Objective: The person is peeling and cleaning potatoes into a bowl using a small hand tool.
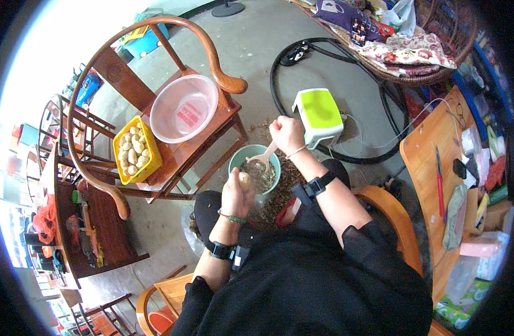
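Observation:
My left hand (236, 193) is closed around a pale, roundish tuber (245, 180), partly hidden by the fingers. My right hand (287, 133) grips the handle of a beige Y-shaped peeler (263, 158), whose forked head points toward the tuber but looks apart from it. Below both hands, a green plastic basin (275, 161) on the floor holds murky contents that look like wet peelings. To the left, a yellow plastic basket (144, 173) full of pale tubers (133, 151) sits on a wooden armchair (185, 157), beside a translucent pink basin (173, 111).
Brown scraps (288, 185) cover the floor beside the green basin. A green-topped white stool (322, 111) stands ahead, within a loop of black hose (278, 84). A wooden table (424, 168) at right bears a red-handled knife (439, 185). A plastic bag (189, 231) lies by my left leg.

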A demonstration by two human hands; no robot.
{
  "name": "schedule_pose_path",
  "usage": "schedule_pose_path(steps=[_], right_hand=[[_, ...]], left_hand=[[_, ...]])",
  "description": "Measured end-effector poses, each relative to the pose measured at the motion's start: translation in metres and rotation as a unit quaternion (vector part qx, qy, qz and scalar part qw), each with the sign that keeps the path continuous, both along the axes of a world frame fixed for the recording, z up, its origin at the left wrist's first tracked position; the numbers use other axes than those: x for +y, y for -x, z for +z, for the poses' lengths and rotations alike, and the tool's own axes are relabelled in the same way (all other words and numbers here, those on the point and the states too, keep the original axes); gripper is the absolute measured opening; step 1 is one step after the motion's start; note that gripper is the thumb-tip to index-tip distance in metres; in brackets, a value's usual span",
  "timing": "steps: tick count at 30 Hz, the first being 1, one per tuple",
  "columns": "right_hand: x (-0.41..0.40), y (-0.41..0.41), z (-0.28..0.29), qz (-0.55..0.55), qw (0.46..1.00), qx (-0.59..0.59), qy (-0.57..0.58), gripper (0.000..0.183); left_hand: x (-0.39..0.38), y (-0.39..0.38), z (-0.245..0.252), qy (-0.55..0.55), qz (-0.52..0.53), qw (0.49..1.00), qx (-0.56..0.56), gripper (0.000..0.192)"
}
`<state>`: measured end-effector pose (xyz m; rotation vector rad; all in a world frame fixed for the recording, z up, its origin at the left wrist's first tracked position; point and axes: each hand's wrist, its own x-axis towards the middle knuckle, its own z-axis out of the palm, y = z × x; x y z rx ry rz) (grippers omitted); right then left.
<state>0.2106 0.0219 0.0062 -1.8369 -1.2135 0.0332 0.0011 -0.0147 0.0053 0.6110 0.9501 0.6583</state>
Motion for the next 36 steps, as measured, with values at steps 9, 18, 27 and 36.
schedule_pose_path(steps=[9,18,27,36], right_hand=[[0.006,0.019,0.002,0.03,0.997,0.074,-0.006,0.021],[-0.005,0.023,0.019,0.076,0.992,0.091,0.029,0.025],[0.002,-0.01,-0.01,-0.012,0.999,0.024,0.031,0.022],[-0.004,0.023,0.012,0.056,0.995,0.08,0.029,0.026]], left_hand=[[-0.003,-0.003,0.002,-0.01,0.057,0.998,0.022,0.039],[0.007,0.001,0.011,0.079,0.004,0.996,-0.033,0.043],[0.008,0.01,0.002,0.111,-0.039,0.987,-0.112,0.037],[0.008,0.003,0.003,0.092,0.053,0.993,-0.054,0.044]])
